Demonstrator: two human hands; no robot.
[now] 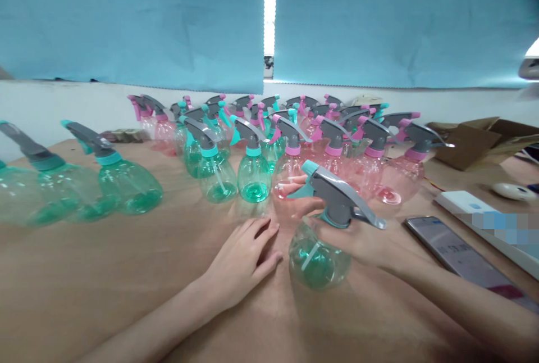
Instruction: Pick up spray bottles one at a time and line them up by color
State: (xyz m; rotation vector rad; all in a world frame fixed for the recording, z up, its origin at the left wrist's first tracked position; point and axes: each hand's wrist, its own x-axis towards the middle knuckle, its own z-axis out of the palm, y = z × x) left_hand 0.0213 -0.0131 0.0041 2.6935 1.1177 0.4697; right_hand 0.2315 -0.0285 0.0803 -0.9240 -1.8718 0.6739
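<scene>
My left hand [240,262] rests palm-down on the wooden table [138,273], holding nothing, its fingers loosely apart. Just to its right is a green see-through spray bottle [318,262] with a grey and turquoise trigger head. My right hand [357,239] reaches round the far side of this bottle near its neck and grips it; part of the hand shows through the plastic, and some fingers stick out beyond the trigger. Beyond my left hand stand two similar green spray bottles [254,180], next to a row of pink ones [292,172].
More green spray bottles [130,183] stand at the left. Several pink and green ones crowd the back. To the right lie a phone [455,250], a long white box [484,228], an open cardboard box [471,138] and a white mouse-like object [511,191]. Blue cloth [126,20] hangs behind.
</scene>
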